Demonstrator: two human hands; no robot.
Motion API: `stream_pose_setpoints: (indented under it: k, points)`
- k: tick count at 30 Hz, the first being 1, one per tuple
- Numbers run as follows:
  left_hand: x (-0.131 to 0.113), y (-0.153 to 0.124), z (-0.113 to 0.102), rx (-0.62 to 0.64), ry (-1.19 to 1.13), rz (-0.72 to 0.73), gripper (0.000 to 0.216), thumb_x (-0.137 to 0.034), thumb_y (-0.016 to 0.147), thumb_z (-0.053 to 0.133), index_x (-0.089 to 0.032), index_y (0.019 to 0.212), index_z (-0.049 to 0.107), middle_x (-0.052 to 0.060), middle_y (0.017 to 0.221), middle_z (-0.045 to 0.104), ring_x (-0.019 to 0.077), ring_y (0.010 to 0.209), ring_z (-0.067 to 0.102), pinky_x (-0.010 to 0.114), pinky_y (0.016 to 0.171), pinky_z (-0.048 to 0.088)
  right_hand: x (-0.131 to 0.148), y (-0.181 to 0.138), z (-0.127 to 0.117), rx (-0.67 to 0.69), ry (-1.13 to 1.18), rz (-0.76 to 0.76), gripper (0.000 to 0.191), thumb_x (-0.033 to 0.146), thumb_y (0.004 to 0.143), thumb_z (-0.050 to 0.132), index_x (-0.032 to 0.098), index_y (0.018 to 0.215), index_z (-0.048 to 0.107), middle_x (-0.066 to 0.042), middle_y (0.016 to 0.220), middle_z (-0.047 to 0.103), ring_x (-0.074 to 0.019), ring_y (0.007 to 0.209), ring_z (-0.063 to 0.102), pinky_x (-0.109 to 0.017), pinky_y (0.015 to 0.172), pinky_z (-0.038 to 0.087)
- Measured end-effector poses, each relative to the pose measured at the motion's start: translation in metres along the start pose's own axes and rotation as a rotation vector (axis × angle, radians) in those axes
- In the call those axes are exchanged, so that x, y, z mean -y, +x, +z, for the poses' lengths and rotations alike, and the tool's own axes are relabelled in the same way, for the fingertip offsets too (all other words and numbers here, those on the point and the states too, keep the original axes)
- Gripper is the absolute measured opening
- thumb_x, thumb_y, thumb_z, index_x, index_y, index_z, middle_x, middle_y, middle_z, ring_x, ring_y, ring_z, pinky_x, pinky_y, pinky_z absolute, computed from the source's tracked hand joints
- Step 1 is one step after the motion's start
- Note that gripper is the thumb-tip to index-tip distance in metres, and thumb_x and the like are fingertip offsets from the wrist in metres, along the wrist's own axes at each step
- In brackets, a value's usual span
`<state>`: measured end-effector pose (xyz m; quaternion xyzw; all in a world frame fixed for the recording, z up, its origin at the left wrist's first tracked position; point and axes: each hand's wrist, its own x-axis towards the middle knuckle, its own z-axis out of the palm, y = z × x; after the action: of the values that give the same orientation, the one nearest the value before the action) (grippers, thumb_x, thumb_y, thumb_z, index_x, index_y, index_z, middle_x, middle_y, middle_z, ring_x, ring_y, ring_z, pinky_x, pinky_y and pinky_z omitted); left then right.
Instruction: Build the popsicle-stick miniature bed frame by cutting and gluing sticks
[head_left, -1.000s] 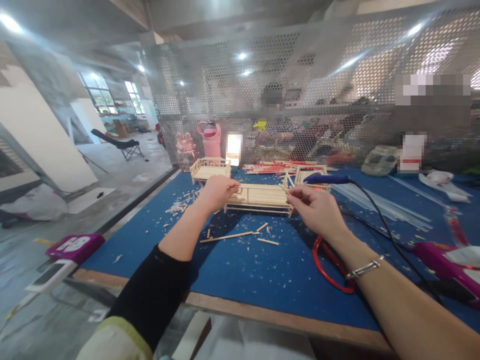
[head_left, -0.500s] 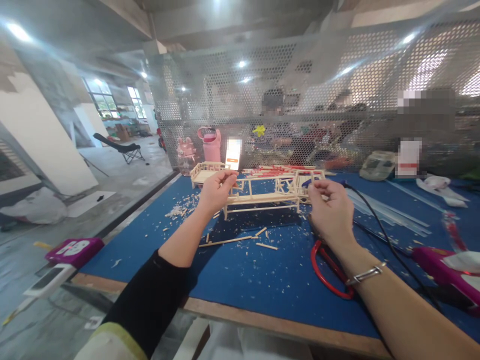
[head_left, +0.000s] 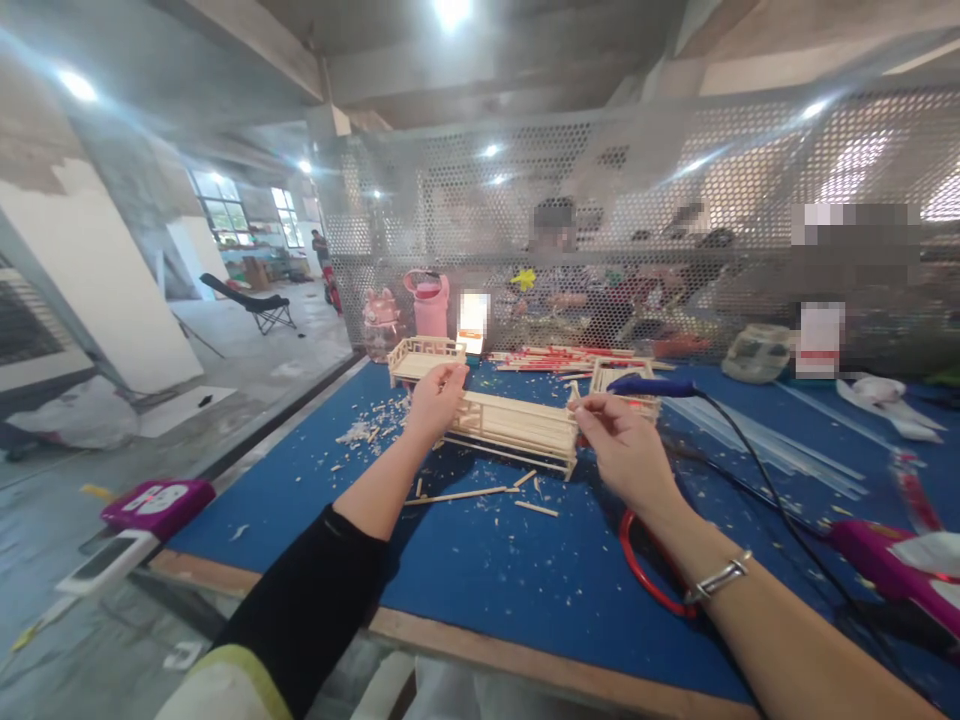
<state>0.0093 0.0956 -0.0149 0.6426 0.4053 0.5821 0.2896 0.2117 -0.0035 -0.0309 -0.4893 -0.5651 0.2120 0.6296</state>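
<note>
My left hand [head_left: 435, 408] pinches the left end of a miniature wooden bench [head_left: 519, 425] made of thin pale sticks. At the bench's right end, the thumb and fingers of my right hand [head_left: 626, 445] are closed on the corner post. The bench is turned, its right end nearer to me. Just behind my right hand is a blue pen-shaped tool [head_left: 656, 387] with a black cable; its tip is by another small stick frame [head_left: 606, 374]. A similar finished-looking wooden piece [head_left: 426, 362] stands behind my left hand.
Stick offcuts [head_left: 459, 495] and shavings litter the blue tabletop [head_left: 480, 580]. Red-handled scissors or pliers [head_left: 637, 560] lie below my right wrist. Red and pale sticks [head_left: 559, 358], a lit phone [head_left: 472, 320] and a pink bottle [head_left: 430, 305] stand before a perforated screen [head_left: 420, 220].
The bench has swung round, its right end coming towards me and to the left. My right hand has moved left onto that end, away from the blue tool. The camera view has tilted up slightly.
</note>
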Motion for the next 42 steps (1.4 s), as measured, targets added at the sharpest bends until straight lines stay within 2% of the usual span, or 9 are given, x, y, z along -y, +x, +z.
stream_pose_setpoints:
  k: [4,8,14,19,24,28,32,36,42]
  points:
    - [-0.010,-0.004,0.007,-0.022,-0.332,-0.182,0.023,-0.038,0.074,0.057,-0.015,0.077,0.063,-0.001,0.064,0.057,0.0116,0.064,0.053,0.023,0.064,0.041,-0.007,0.007,-0.007,-0.051,0.007,-0.032,0.030,0.047,0.068,0.058,0.019,0.077,0.058,-0.002,0.070,0.061,-0.0155,0.067,0.055,-0.030,0.064,0.045]
    - [-0.027,-0.004,0.007,-0.070,-0.716,-0.290,0.026,-0.039,0.078,0.050,-0.015,0.073,0.060,0.003,0.076,0.062,0.0130,0.078,0.057,0.025,0.070,0.043,-0.007,0.012,-0.016,-0.119,0.073,-0.011,0.032,0.048,0.066,0.061,0.019,0.078,0.059,-0.004,0.077,0.064,-0.0161,0.073,0.056,-0.031,0.071,0.045]
    - [-0.035,-0.007,-0.001,-0.080,-0.829,-0.379,0.022,-0.033,0.081,0.045,-0.017,0.076,0.058,0.003,0.085,0.062,0.0154,0.086,0.057,0.030,0.072,0.045,-0.002,0.012,-0.019,-0.158,0.173,0.018,0.033,0.049,0.066,0.063,0.020,0.082,0.059,-0.004,0.084,0.065,-0.0169,0.079,0.058,-0.033,0.077,0.045]
    - [-0.024,-0.011,0.001,-0.076,-0.739,-0.376,0.014,-0.029,0.073,0.052,-0.017,0.076,0.058,0.003,0.084,0.062,0.0142,0.087,0.057,0.024,0.068,0.044,-0.009,0.015,-0.018,-0.075,0.097,0.021,0.034,0.051,0.065,0.062,0.020,0.079,0.058,-0.004,0.080,0.065,-0.0178,0.080,0.057,-0.034,0.078,0.044]
    - [-0.016,-0.018,0.006,-0.069,-0.389,-0.416,0.022,-0.035,0.073,0.058,-0.018,0.086,0.058,0.003,0.092,0.063,0.0163,0.094,0.056,0.026,0.076,0.044,-0.020,0.016,-0.014,-0.052,0.021,0.030,0.035,0.051,0.064,0.058,0.019,0.077,0.057,-0.005,0.086,0.063,-0.0173,0.078,0.056,-0.034,0.077,0.043]
    - [-0.014,-0.028,0.005,0.125,-0.208,-0.373,0.056,-0.036,0.064,0.069,-0.018,0.113,0.050,0.008,0.111,0.059,0.0201,0.102,0.055,0.031,0.089,0.042,-0.019,0.015,-0.014,-0.165,-0.098,0.025,0.036,0.053,0.063,0.056,0.019,0.074,0.056,-0.006,0.083,0.061,-0.0170,0.073,0.055,-0.033,0.072,0.042]
    - [-0.006,-0.034,0.000,0.448,-0.115,-0.229,0.096,-0.018,0.049,0.078,-0.017,0.131,0.030,0.012,0.117,0.057,0.0203,0.102,0.056,0.035,0.094,0.040,-0.017,0.014,-0.016,-0.106,-0.122,0.144,0.040,0.057,0.062,0.056,0.018,0.073,0.056,-0.001,0.064,0.056,-0.0142,0.058,0.050,-0.030,0.060,0.041]
    - [0.005,-0.032,-0.004,0.502,-0.027,-0.140,0.069,-0.020,0.055,0.073,-0.014,0.118,0.044,0.010,0.107,0.063,0.0194,0.094,0.059,0.038,0.091,0.043,-0.017,0.014,-0.018,-0.105,-0.077,0.119,0.042,0.058,0.062,0.057,0.018,0.074,0.056,0.000,0.066,0.056,-0.0133,0.060,0.050,-0.029,0.061,0.043]
    - [-0.002,-0.026,-0.006,0.234,0.038,-0.158,0.032,-0.029,0.061,0.070,-0.018,0.091,0.061,0.005,0.087,0.067,0.0187,0.077,0.061,0.032,0.072,0.050,-0.012,0.015,-0.015,-0.132,0.132,0.079,0.041,0.058,0.063,0.061,0.020,0.077,0.056,-0.001,0.071,0.061,-0.0136,0.064,0.055,-0.030,0.066,0.047]
